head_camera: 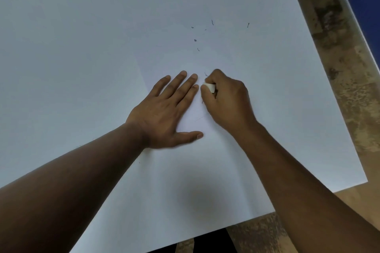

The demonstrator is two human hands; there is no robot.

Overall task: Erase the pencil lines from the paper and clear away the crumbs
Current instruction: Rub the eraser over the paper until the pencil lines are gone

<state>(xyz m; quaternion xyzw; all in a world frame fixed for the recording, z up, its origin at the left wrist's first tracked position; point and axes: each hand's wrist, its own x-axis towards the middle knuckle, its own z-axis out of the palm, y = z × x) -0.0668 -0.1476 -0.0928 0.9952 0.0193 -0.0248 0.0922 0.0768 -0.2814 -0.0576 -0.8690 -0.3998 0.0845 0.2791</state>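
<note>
Left hand (164,109) lies flat, fingers spread, pressing the smooth white paper (236,160) on the matte white bench (61,47). Right hand (228,100), just beside it, is clenched on a small white block eraser (210,87). Dark curled crumbs (195,40) lie scattered beyond both hands.

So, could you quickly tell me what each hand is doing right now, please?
Left hand: open, flat on the paper, holding nothing.
Right hand: closed in a grip on the white eraser, pressed to the paper.
</note>
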